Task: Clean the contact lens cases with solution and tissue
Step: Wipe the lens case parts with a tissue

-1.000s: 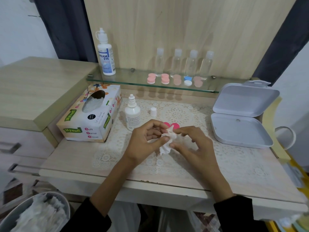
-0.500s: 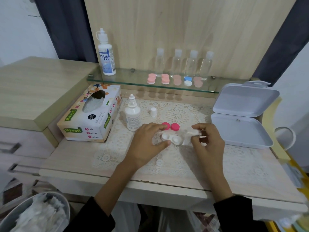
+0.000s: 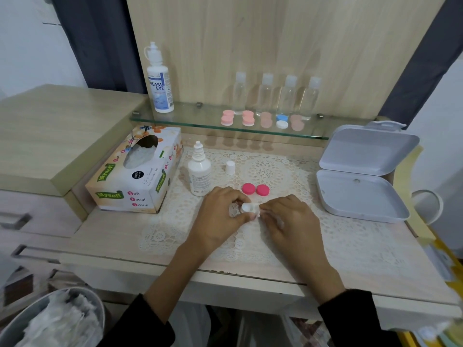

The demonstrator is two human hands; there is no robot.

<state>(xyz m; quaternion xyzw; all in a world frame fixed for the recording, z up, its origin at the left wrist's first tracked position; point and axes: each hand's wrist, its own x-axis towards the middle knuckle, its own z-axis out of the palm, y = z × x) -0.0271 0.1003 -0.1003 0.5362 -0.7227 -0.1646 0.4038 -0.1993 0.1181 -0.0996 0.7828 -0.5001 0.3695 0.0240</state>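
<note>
My left hand (image 3: 220, 216) pinches a white contact lens case (image 3: 248, 207) just above the lace mat. My right hand (image 3: 288, 221) meets it from the right, its fingers closed on a bit of white tissue pressed at the case; the tissue is mostly hidden. Two pink case caps (image 3: 255, 189) lie just behind the hands. A small white solution bottle (image 3: 199, 171) stands uncapped to the left, its white cap (image 3: 230, 167) beside it. The tissue box (image 3: 135, 171) lies further left.
An open white plastic box (image 3: 360, 194) sits at the right. The glass shelf (image 3: 190, 122) behind carries a tall solution bottle (image 3: 159, 81), several clear bottles (image 3: 276, 93) and several lens cases (image 3: 263, 120). A bin with used tissues (image 3: 55, 319) is at lower left.
One second ago both hands rubbed tissue on the case. Then my right hand pulled the tissue away to the right, baring the case. Now it is back against the case.
</note>
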